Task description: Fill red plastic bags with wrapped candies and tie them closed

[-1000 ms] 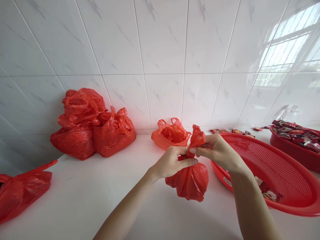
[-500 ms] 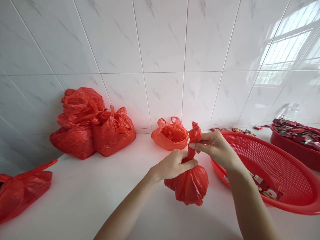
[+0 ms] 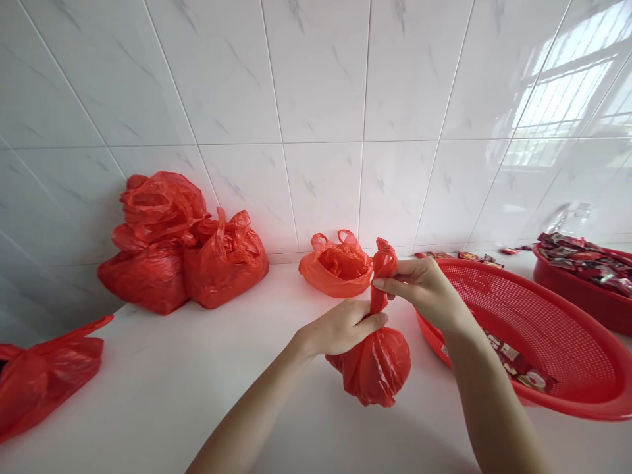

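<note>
Right forearm [image 3: 486, 378] partly hides the basket [image 3: 587, 349] — apparently wrapped packets [image 3: 536, 378] inside

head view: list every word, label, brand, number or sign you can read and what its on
None can be read for certain.
Basket packets: printed, too small and blurred to read.
Tub packets: printed, too small and blurred to read.
Wallside packets: printed, too small to read.
Held red bag: no lettering shows.
</note>
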Demonstrator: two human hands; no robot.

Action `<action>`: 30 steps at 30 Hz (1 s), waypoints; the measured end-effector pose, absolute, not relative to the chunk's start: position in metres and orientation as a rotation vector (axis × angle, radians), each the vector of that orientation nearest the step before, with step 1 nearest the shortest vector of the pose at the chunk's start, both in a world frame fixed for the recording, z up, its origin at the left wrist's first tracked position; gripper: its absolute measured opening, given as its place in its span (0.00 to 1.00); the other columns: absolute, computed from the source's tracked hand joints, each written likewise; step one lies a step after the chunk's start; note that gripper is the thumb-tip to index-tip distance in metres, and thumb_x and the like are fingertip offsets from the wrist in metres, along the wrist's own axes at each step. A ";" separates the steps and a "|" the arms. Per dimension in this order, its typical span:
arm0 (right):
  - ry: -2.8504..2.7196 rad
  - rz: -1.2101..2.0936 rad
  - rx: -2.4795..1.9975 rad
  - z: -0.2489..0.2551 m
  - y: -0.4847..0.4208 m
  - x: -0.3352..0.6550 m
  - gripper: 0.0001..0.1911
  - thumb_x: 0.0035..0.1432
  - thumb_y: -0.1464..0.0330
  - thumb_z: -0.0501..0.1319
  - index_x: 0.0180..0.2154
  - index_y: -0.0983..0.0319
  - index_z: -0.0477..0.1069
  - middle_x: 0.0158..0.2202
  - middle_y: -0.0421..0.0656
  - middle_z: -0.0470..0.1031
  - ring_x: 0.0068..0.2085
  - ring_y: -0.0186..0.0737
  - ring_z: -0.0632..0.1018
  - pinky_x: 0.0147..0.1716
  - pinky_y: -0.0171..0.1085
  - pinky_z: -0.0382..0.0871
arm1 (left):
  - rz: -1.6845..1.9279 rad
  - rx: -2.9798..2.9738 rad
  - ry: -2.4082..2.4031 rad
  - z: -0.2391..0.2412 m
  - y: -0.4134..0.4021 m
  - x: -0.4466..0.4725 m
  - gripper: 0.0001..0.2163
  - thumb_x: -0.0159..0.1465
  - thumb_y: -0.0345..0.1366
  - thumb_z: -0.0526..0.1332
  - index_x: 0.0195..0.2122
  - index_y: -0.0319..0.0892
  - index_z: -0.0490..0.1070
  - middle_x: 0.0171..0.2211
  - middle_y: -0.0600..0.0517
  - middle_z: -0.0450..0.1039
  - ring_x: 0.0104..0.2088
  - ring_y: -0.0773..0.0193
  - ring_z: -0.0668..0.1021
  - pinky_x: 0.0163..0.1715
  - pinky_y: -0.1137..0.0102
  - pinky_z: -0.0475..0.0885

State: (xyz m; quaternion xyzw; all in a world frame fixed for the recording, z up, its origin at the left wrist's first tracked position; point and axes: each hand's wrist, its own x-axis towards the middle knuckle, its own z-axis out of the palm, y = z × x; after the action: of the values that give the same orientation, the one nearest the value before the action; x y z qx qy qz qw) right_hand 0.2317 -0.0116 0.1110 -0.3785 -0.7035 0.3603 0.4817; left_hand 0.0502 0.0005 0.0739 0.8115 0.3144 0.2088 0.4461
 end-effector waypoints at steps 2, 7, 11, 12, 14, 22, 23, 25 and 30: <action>-1.711 0.892 -0.920 0.111 -0.012 0.232 0.12 0.56 0.62 0.68 0.25 0.62 0.78 0.22 0.40 0.71 0.28 0.36 0.69 0.30 0.38 0.68 | 0.531 2.012 0.785 0.074 0.001 0.050 0.19 0.71 0.47 0.52 0.26 0.44 0.51 0.23 0.58 0.52 0.24 0.68 0.57 0.25 0.68 0.55; -1.730 0.962 -0.919 0.111 -0.012 0.233 0.15 0.55 0.58 0.69 0.26 0.62 0.78 0.24 0.41 0.73 0.29 0.36 0.70 0.31 0.39 0.69 | 0.526 2.011 0.770 0.074 0.003 0.048 0.19 0.71 0.49 0.52 0.27 0.44 0.54 0.24 0.57 0.55 0.24 0.67 0.60 0.27 0.68 0.58; -1.762 0.995 -0.901 0.111 -0.011 0.233 0.17 0.55 0.55 0.69 0.27 0.63 0.77 0.25 0.42 0.73 0.29 0.37 0.71 0.32 0.39 0.70 | 0.505 2.028 0.779 0.075 0.001 0.046 0.19 0.71 0.49 0.52 0.27 0.44 0.55 0.23 0.57 0.56 0.23 0.67 0.60 0.26 0.68 0.58; -1.771 1.006 -0.889 0.111 -0.011 0.233 0.17 0.55 0.55 0.69 0.27 0.63 0.77 0.26 0.42 0.73 0.30 0.37 0.72 0.32 0.39 0.70 | 0.498 2.031 0.787 0.076 0.001 0.045 0.19 0.71 0.50 0.52 0.26 0.44 0.55 0.22 0.57 0.55 0.23 0.67 0.59 0.25 0.68 0.57; -1.795 1.033 -0.872 0.111 -0.010 0.234 0.17 0.53 0.55 0.70 0.27 0.63 0.77 0.27 0.41 0.75 0.31 0.38 0.74 0.33 0.39 0.72 | 0.483 2.030 0.802 0.077 0.000 0.044 0.20 0.71 0.50 0.52 0.25 0.44 0.53 0.21 0.58 0.52 0.21 0.68 0.57 0.23 0.68 0.55; -1.917 1.133 -0.841 0.112 -0.010 0.239 0.16 0.50 0.55 0.73 0.31 0.62 0.79 0.31 0.43 0.79 0.36 0.42 0.78 0.41 0.44 0.74 | 0.497 2.059 0.735 0.080 0.001 0.042 0.19 0.71 0.48 0.51 0.25 0.44 0.55 0.22 0.57 0.54 0.23 0.66 0.59 0.26 0.68 0.56; -1.896 1.118 -0.848 0.112 -0.010 0.239 0.16 0.51 0.55 0.72 0.30 0.62 0.80 0.30 0.43 0.78 0.35 0.42 0.78 0.40 0.43 0.74 | 0.484 2.047 0.752 0.079 0.001 0.043 0.20 0.71 0.49 0.51 0.25 0.44 0.55 0.22 0.57 0.53 0.23 0.67 0.58 0.25 0.68 0.56; -1.842 1.062 -0.882 0.112 -0.010 0.239 0.17 0.53 0.55 0.71 0.28 0.62 0.80 0.27 0.42 0.77 0.32 0.40 0.75 0.36 0.41 0.72 | 0.448 2.019 0.787 0.078 0.002 0.043 0.20 0.70 0.50 0.53 0.25 0.44 0.53 0.21 0.58 0.52 0.21 0.68 0.57 0.24 0.68 0.55; -1.799 1.017 -0.949 0.112 -0.010 0.239 0.19 0.53 0.54 0.71 0.24 0.63 0.78 0.24 0.43 0.75 0.28 0.37 0.71 0.31 0.39 0.67 | 0.343 2.017 0.820 0.076 0.003 0.044 0.21 0.69 0.51 0.54 0.24 0.44 0.53 0.21 0.58 0.52 0.21 0.69 0.57 0.23 0.68 0.54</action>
State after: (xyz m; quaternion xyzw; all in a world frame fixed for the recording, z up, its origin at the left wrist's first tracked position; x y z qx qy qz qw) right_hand 0.2395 -0.0101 0.1124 -0.3788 -0.7177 0.4059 0.4203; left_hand 0.0445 0.0025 0.0760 0.8164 0.3319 0.1388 0.4518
